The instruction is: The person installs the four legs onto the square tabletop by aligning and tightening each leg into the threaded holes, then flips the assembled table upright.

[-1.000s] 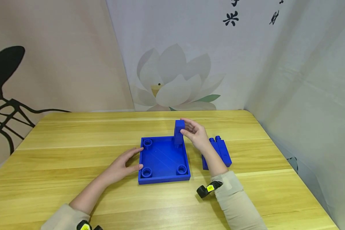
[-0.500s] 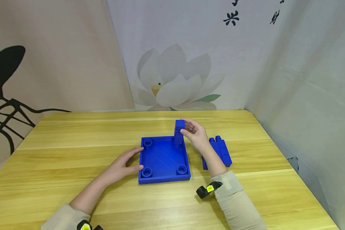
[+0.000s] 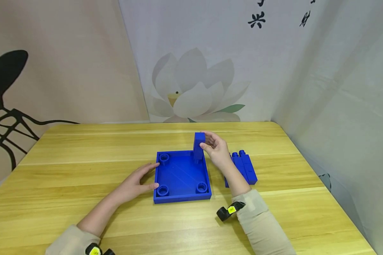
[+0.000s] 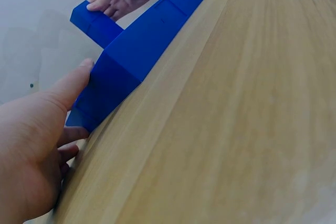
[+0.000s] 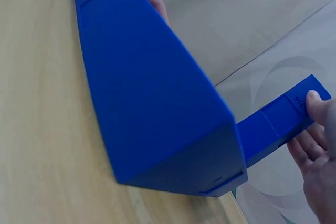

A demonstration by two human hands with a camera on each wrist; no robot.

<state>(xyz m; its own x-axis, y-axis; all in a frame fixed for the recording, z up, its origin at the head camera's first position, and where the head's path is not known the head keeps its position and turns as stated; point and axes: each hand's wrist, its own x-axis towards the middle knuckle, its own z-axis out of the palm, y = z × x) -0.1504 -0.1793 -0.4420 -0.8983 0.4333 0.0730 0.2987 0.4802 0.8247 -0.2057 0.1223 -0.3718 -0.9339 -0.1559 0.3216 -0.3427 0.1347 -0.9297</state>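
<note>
A blue square tabletop (image 3: pixel 182 175) with raised edges lies with its inner side up. Round sockets stand at three of its corners. At the far right corner a blue table leg (image 3: pixel 199 146) stands upright. My right hand (image 3: pixel 219 150) grips this leg near its top between thumb and fingers. Its lower end meets the corner, where the joint is partly hidden. My left hand (image 3: pixel 134 182) touches the tabletop's left edge with thumb and fingertips spread apart. The left wrist view shows the same left thumb and fingers against the blue side wall (image 4: pixel 121 72).
To the right, several more blue legs (image 3: pixel 247 170) lie side by side on the wooden table (image 3: pixel 115 230), their knobbed ends pointing away. My right forearm partly covers them. A printed curtain (image 3: pixel 210 53) hangs behind the table's far edge.
My right wrist and forearm have shifted slightly to the left, uncovering more of the lying legs. The tabletop, the upright leg and my left hand look almost unchanged.
</note>
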